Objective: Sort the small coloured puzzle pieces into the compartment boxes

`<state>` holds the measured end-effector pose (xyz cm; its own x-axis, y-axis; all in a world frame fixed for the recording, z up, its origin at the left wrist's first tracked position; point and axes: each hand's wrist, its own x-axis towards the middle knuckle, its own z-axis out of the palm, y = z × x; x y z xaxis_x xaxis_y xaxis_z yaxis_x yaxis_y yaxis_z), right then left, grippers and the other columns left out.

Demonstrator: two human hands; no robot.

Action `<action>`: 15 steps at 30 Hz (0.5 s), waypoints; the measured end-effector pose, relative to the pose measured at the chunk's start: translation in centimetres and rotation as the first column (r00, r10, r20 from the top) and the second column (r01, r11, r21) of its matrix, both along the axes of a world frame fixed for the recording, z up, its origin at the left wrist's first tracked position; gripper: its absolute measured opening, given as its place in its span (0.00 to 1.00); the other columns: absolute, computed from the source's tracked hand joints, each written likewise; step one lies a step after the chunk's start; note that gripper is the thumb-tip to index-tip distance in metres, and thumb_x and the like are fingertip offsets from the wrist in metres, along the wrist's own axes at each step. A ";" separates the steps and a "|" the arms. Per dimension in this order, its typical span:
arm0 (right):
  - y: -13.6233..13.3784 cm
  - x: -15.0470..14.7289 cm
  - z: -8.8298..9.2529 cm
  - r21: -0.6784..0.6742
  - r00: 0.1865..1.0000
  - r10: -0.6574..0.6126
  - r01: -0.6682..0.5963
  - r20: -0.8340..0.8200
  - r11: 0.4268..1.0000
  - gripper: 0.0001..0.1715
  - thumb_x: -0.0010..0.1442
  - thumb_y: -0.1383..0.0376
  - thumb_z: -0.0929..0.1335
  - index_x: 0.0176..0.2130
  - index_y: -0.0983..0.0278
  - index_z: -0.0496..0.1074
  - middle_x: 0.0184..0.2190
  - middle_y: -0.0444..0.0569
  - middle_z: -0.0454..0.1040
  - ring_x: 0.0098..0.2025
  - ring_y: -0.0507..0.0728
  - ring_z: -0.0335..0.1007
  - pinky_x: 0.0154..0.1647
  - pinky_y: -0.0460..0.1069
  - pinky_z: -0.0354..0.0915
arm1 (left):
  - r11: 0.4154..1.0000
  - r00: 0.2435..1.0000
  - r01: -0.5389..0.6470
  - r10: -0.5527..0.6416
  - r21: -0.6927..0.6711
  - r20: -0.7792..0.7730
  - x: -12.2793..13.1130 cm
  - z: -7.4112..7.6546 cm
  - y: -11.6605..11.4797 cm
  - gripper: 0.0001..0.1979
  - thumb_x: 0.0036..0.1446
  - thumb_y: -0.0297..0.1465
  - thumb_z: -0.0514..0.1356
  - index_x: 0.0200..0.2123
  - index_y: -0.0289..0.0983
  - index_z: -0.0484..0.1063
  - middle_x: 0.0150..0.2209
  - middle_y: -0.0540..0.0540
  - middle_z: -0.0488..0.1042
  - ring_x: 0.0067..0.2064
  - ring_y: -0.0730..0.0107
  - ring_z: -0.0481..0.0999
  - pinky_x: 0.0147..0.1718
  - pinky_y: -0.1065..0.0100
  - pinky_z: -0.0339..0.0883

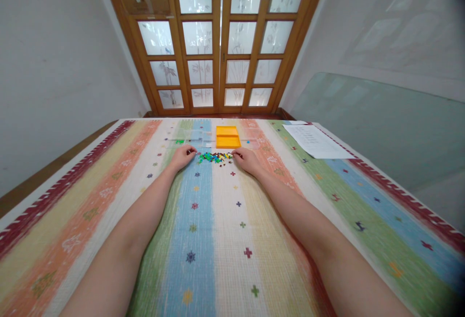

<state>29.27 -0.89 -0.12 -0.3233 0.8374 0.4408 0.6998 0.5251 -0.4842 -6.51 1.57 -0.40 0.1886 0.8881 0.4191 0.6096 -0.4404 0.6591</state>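
A loose pile of small coloured pieces (212, 158), mostly green, blue, yellow and dark brown, lies on the striped tablecloth. At its left edge is my left hand (183, 156), fingers curled together towards the thumb. My right hand (246, 159) rests at the right edge of the pile, thumb and fingers pinched. Whatever either hand holds is too small to make out. Just behind the pile lies an opened yellow box (228, 141) with two shallow halves. Green pieces (179, 141) sit in a clear tray on the left, and a blue piece (248, 142) lies right of the box.
Printed white sheets (316, 141) lie at the far right of the striped tablecloth (232, 239). Beyond the table's back edge stand wooden doors (220, 41) with frosted panes. A pale glass panel (378, 123) leans by the right wall.
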 end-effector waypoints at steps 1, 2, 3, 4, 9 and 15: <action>0.0 0.0 0.0 -0.004 1.000 -0.002 0.002 0.006 1.000 0.12 0.68 0.67 0.66 0.45 0.60 0.81 0.45 0.49 0.82 0.46 0.58 0.76 0.51 0.51 0.68 | 0.999 0.998 0.042 -0.042 -0.005 -0.047 0.2 0.2 -0.3 0.06 0.55 0.32 0.65 0.35 0.40 0.82 0.35 0.44 0.80 0.35 0.62 0.74 0.39 0.63 0.69; 0.0 0.0 0.1 -0.007 1.000 -0.004 0.004 0.009 1.000 0.12 0.68 0.67 0.66 0.45 0.60 0.81 0.45 0.49 0.82 0.46 0.58 0.76 0.51 0.51 0.68 | 0.997 0.994 0.070 -0.071 -0.013 -0.081 0.4 0.4 -0.5 0.06 0.55 0.32 0.65 0.35 0.40 0.82 0.34 0.44 0.79 0.34 0.62 0.74 0.38 0.63 0.69; -0.1 0.0 0.2 -0.008 1.000 -0.005 0.005 0.009 1.000 0.12 0.68 0.67 0.66 0.45 0.60 0.81 0.45 0.49 0.82 0.46 0.58 0.76 0.51 0.51 0.68 | 0.996 0.991 0.088 -0.089 -0.020 -0.102 0.5 0.5 -0.7 0.06 0.54 0.32 0.65 0.35 0.40 0.82 0.34 0.44 0.79 0.34 0.62 0.74 0.38 0.63 0.69; -0.1 -0.1 0.2 -0.008 1.000 -0.004 0.004 0.007 1.000 0.12 0.67 0.68 0.66 0.45 0.60 0.81 0.45 0.49 0.82 0.47 0.58 0.76 0.51 0.51 0.68 | 0.995 0.988 0.099 -0.101 -0.023 -0.114 0.5 0.6 -0.8 0.06 0.54 0.32 0.66 0.35 0.40 0.82 0.34 0.44 0.79 0.33 0.63 0.73 0.38 0.63 0.69; -0.2 -0.1 0.2 0.002 1.000 0.003 -0.003 -0.001 1.000 0.13 0.67 0.68 0.66 0.45 0.60 0.81 0.44 0.50 0.82 0.47 0.59 0.76 0.51 0.51 0.68 | 0.986 0.978 0.168 -0.170 -0.025 -0.122 0.5 0.8 -0.8 0.06 0.52 0.32 0.67 0.35 0.41 0.82 0.36 0.44 0.79 0.35 0.62 0.74 0.40 0.61 0.69; 0.0 -0.1 0.1 0.007 1.000 -0.001 0.001 0.006 1.000 0.13 0.67 0.69 0.66 0.44 0.61 0.81 0.44 0.50 0.82 0.46 0.59 0.76 0.51 0.51 0.68 | 0.989 0.986 0.140 -0.144 -0.050 -0.080 0.7 0.9 -0.9 0.05 0.52 0.35 0.68 0.31 0.40 0.80 0.33 0.45 0.77 0.34 0.62 0.72 0.39 0.62 0.69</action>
<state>29.16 -0.89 -0.04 -0.3255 0.8344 0.4448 0.7031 0.5281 -0.4761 -5.82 0.68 0.52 0.3467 0.8669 0.3582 0.5961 -0.4985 0.6294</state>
